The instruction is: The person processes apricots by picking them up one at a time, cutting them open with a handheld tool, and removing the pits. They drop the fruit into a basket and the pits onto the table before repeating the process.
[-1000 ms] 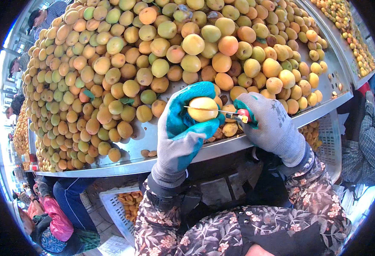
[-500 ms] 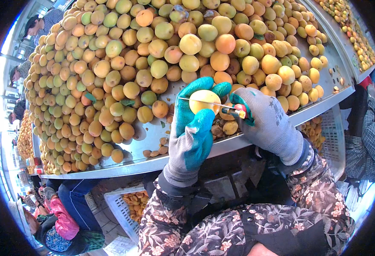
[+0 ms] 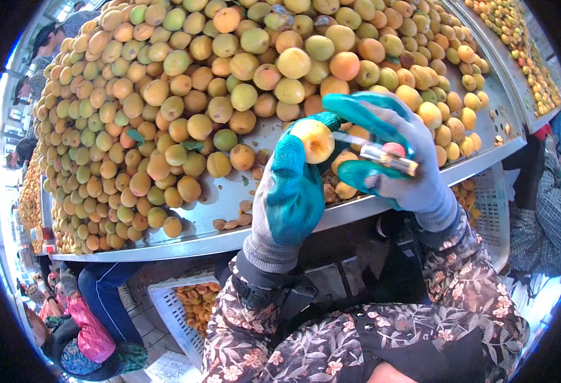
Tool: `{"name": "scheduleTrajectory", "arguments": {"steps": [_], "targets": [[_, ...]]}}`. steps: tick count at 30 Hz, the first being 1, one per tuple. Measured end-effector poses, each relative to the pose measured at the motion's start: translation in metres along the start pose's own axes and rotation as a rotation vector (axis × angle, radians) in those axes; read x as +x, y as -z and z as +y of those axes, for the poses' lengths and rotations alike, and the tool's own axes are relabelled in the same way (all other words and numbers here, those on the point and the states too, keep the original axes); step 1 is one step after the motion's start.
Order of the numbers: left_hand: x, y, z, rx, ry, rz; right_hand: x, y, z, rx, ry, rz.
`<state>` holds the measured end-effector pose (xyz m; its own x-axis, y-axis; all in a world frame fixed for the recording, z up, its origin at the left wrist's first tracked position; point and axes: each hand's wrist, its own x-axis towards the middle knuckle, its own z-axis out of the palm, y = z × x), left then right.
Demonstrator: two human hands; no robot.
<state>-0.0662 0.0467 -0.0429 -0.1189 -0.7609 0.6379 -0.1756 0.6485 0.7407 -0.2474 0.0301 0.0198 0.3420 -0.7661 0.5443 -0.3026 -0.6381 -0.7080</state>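
In my left hand (image 3: pixel 291 201), gloved in grey and teal, an apricot (image 3: pixel 317 142) is gripped by the fingertips, with paler flesh facing up. My right hand (image 3: pixel 418 166), in a matching glove, holds a small knife (image 3: pixel 388 159) against the palm. Its thumb and forefinger stretch apart toward the apricot. The knife's thin blade points at the fruit's right side, partly blurred. Both hands are over the front edge of a metal table (image 3: pixel 229 191), next to a big heap of apricots (image 3: pixel 185 96). Pits and scraps (image 3: pixel 236 220) lie near the left hand.
Below the table stand a white crate (image 3: pixel 165 297) of cut apricots at left and another perforated crate (image 3: pixel 491 210) at right. A raised metal lip (image 3: pixel 165 252) runs along the table front. Other people sit at left and right; a second fruit-laden table (image 3: pixel 529 64) adjoins at right.
The blade has left the apricot, which has turned and shows its flesh. My right thumb and forefinger have spread apart, and the knife has moved slightly right and up.
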Motion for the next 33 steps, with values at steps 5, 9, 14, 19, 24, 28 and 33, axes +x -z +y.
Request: {"name": "scheduleTrajectory", "arguments": {"steps": [5, 9, 14, 19, 24, 28, 33], "targets": [[-0.030, 0.002, -0.001, 0.645, -0.101, -0.238, 0.000, 0.002, 0.008, 0.013, 0.085, -0.095], [-0.002, -0.008, 0.014, -0.308, 0.493, 0.024, -0.006, -0.002, 0.014, 0.027, 0.074, -0.092], [0.005, -0.010, 0.031, -0.171, 0.502, 0.067, -0.005, -0.007, 0.006, -0.116, 0.217, -0.083], [0.002, -0.008, 0.030, -0.301, 0.540, 0.145, -0.013, -0.023, 0.006, -0.215, 0.166, -0.179], [-0.004, -0.008, -0.002, -0.340, 0.576, 0.256, -0.018, -0.057, -0.006, 0.111, -0.082, 0.153], [0.004, -0.011, -0.002, 0.386, 0.059, 0.296, -0.021, -0.090, 0.001, 0.754, -0.460, 0.560], [0.021, 0.002, 0.023, -0.463, 0.650, 0.369, 0.004, -0.046, -0.025, 0.934, -0.719, 0.295]]}}
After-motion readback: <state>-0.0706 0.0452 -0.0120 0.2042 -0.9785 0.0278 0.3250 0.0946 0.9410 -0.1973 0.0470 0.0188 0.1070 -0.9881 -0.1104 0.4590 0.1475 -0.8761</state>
